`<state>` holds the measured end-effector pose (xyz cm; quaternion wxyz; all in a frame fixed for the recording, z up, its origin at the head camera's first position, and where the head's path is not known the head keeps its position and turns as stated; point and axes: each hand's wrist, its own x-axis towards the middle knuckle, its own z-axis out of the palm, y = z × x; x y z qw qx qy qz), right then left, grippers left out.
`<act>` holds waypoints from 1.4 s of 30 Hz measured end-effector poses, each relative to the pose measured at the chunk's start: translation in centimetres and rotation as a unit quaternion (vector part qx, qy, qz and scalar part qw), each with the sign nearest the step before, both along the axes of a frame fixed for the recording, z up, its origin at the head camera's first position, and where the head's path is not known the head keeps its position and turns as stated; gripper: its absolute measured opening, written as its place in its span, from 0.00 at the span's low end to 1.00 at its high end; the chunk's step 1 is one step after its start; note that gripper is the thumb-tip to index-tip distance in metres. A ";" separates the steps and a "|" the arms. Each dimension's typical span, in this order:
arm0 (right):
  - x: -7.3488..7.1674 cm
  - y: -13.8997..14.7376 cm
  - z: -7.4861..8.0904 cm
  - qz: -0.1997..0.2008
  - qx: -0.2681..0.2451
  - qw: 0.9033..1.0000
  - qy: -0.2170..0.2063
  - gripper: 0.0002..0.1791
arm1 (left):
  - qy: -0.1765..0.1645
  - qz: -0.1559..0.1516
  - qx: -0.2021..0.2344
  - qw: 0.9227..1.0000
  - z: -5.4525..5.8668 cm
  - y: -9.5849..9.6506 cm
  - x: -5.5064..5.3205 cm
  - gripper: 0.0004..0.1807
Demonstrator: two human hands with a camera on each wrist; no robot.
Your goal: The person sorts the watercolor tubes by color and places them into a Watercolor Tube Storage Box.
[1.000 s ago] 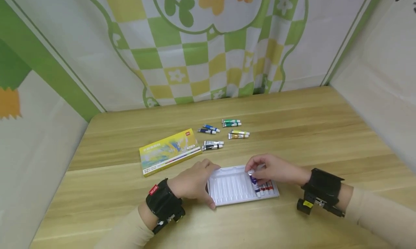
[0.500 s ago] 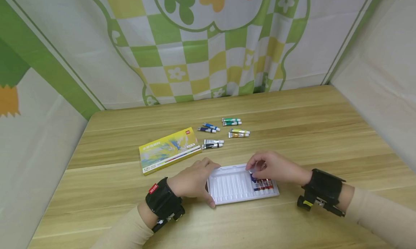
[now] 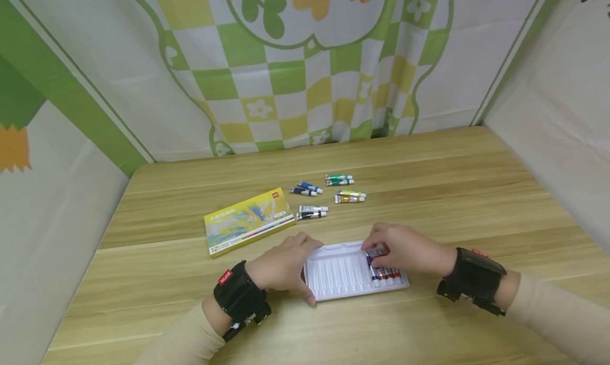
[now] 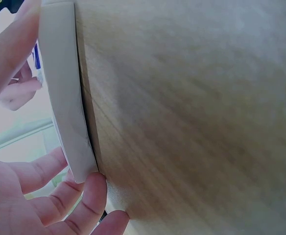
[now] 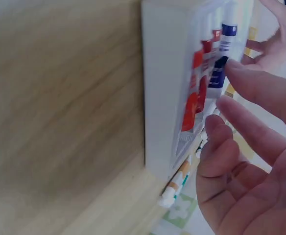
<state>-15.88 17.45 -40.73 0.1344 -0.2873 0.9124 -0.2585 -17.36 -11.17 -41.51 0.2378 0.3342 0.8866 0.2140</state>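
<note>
My left hand (image 3: 287, 263) grips the left end of a white plastic tray (image 3: 333, 276) with ridged slots, thumb at the near corner and fingers at the far one. The left wrist view shows fingertips curled at the end of the tray wall (image 4: 67, 93). At the tray's right part, my right hand (image 3: 405, 251) holds a purple paint tube (image 5: 216, 78) lying in a slot, thumb on its label and index finger by its crimped end. Red and orange paint tubes (image 5: 189, 112) lie beside it, caps toward the near side, partly covered by the hand in the head view.
A yellow paint box (image 3: 250, 223) lies behind the left hand. Beyond the tray, paint tubes lie in pairs: black and silver-white (image 3: 312, 212), blue (image 3: 306, 189), green (image 3: 339, 180), yellow and ochre (image 3: 350, 196). A checkered curtain (image 3: 286, 89) hangs behind the wooden table (image 3: 452, 185).
The purple paint tube, tilted at the right hand's fingertips before, now lies lower in its slot beside the red ones. The right wrist has turned slightly; the left hand and tray stay put.
</note>
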 end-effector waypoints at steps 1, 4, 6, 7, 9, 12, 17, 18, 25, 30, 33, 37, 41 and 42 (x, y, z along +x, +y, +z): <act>0.1 -0.1 0.1 0.002 0.007 1.000 0.002 0.13 | 0.000 0.000 0.001 1.000 0.0 0.0 0.0 0.58; 0.3 -0.4 0.2 0.014 0.020 1.000 0.000 0.12 | 0.001 -0.002 0.003 1.000 -0.1 0.0 0.1 0.58; 0.3 -0.4 0.3 0.021 0.018 1.000 -0.007 0.10 | 0.002 -0.002 0.003 1.000 -0.2 -0.1 0.1 0.59; 0.3 -0.4 0.3 0.024 0.015 1.000 -0.012 0.10 | 0.003 -0.002 0.003 1.000 -0.2 -0.1 0.0 0.59; 0.2 -0.4 0.3 0.027 0.010 0.999 -0.020 0.11 | 0.005 -0.003 0.003 1.000 -0.2 -0.1 0.0 0.59; 0.2 -0.3 0.5 0.028 0.011 0.999 -0.030 0.11 | 0.005 -0.004 0.002 1.000 -0.1 -0.1 0.0 0.58; 0.2 -0.7 0.9 0.038 0.032 0.998 -0.024 0.10 | 0.001 -0.001 0.004 1.000 -0.1 -0.1 0.0 0.58; 0.2 -0.8 1.0 0.041 0.039 0.998 -0.021 0.10 | 0.000 0.000 0.005 1.000 -0.1 0.0 0.0 0.58; 0.2 -0.9 0.8 0.064 0.060 0.996 -0.007 0.11 | -0.007 0.005 0.002 1.000 -0.1 0.0 0.0 0.58; 0.0 -0.9 0.7 0.061 0.054 0.997 -0.015 0.12 | -0.005 0.006 0.001 1.000 0.0 -0.1 -0.1 0.58; -0.1 -0.9 0.9 0.061 0.059 0.996 -0.013 0.14 | -0.003 0.006 0.004 1.000 0.0 -0.1 -0.1 0.59; 0.0 -1.1 1.1 0.063 0.068 0.996 -0.013 0.16 | -0.001 0.003 0.006 1.000 0.0 -0.1 0.0 0.59; 0.2 -1.1 1.1 0.064 0.074 0.995 -0.012 0.15 | -0.001 0.003 0.008 1.000 -0.1 -0.2 0.1 0.59; 0.2 -1.1 1.1 0.065 0.075 0.995 -0.011 0.15 | 0.000 0.003 0.008 1.000 -0.1 -0.2 0.1 0.59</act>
